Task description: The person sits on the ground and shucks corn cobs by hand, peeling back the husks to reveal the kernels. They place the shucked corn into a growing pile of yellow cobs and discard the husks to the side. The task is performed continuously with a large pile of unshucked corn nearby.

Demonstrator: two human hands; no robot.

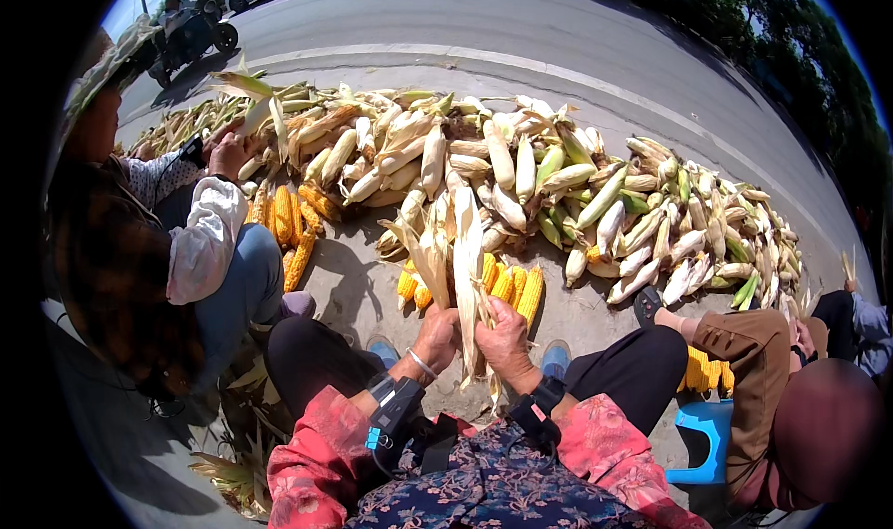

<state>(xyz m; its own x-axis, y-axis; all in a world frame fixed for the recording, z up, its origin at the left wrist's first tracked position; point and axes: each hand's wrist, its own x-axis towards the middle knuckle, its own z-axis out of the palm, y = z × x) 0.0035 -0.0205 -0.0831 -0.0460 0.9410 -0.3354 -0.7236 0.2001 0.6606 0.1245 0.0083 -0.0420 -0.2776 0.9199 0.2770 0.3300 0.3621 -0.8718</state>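
Between my knees, my left hand [436,337] is closed around the lower end of dry corn husk leaves [427,267]. Beside it, my right hand [504,339] grips a long pale husk strip [467,250] that stands up between the hands, its loose ends hanging below. Whether a cob is inside the husk is hidden. Just beyond my right hand lie several bare yellow corn cobs [520,288]. More bare cobs [407,286] show behind the husk on the left. An unhusked corn pile [425,156] stretches across the ground ahead.
At left, a seated person [230,250] in a hat handles a partly husked ear [257,114] above some bare cobs [296,222]. Loose husks [244,452] lie behind my left knee. A blue plastic stool [704,445] and another seated person [746,362] are close at right. Beyond the pile runs a road [502,23].
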